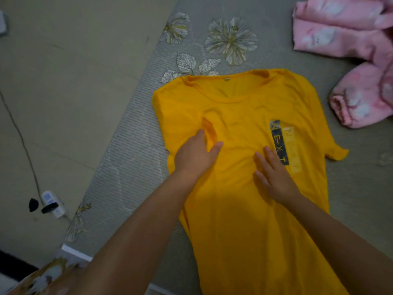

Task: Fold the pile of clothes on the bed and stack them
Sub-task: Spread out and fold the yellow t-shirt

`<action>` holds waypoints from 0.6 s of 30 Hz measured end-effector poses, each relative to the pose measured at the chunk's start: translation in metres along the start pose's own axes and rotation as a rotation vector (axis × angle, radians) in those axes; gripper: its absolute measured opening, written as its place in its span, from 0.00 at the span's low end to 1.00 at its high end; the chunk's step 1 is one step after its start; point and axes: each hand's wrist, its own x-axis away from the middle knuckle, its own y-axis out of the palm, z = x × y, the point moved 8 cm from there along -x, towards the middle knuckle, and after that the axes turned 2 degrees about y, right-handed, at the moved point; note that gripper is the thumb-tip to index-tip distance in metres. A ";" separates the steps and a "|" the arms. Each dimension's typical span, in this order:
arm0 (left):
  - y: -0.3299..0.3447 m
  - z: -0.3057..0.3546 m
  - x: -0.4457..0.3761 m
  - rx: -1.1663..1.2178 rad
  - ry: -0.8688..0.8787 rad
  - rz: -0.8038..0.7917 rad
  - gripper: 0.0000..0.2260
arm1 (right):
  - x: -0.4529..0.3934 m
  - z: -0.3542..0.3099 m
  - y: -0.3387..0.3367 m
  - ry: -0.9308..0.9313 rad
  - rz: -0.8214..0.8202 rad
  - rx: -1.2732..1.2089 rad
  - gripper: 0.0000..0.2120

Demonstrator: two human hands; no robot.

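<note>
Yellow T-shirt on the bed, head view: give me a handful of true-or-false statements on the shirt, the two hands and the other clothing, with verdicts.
1. The yellow T-shirt lies spread out with its collar away from the person. True.
2. The left hand holds a hanger. False: it rests on the shirt, pinching a fold of fabric between thumb and fingers.
3. The right hand lies flat on the shirt beside the printed lettering. True.
4. The pink clothing is folded neatly on top of the shirt. False: it lies crumpled on the bed, apart from the shirt.
5. The shirt is already folded in half. False: it is still open.
</note>
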 end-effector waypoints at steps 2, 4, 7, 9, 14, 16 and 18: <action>0.026 0.003 0.007 -0.157 0.010 -0.107 0.30 | 0.010 0.011 -0.006 0.023 0.012 -0.046 0.26; 0.026 -0.014 0.019 -0.239 0.000 -0.059 0.28 | 0.013 0.014 -0.011 0.046 0.030 -0.067 0.23; 0.013 -0.043 0.041 -0.257 0.067 0.045 0.27 | 0.005 0.001 -0.022 0.029 0.147 -0.097 0.19; 0.010 -0.057 0.054 -0.256 0.116 0.081 0.26 | -0.011 -0.019 -0.025 0.022 0.160 -0.153 0.18; 0.010 -0.078 0.052 -0.160 0.057 0.102 0.10 | -0.066 -0.064 -0.010 0.187 0.141 -0.433 0.29; 0.013 -0.083 0.049 -0.130 0.044 0.100 0.06 | -0.076 -0.075 -0.005 0.248 0.194 -0.465 0.35; 0.011 -0.094 0.053 -0.065 -0.016 0.154 0.05 | -0.077 -0.086 -0.002 0.212 0.228 -0.451 0.34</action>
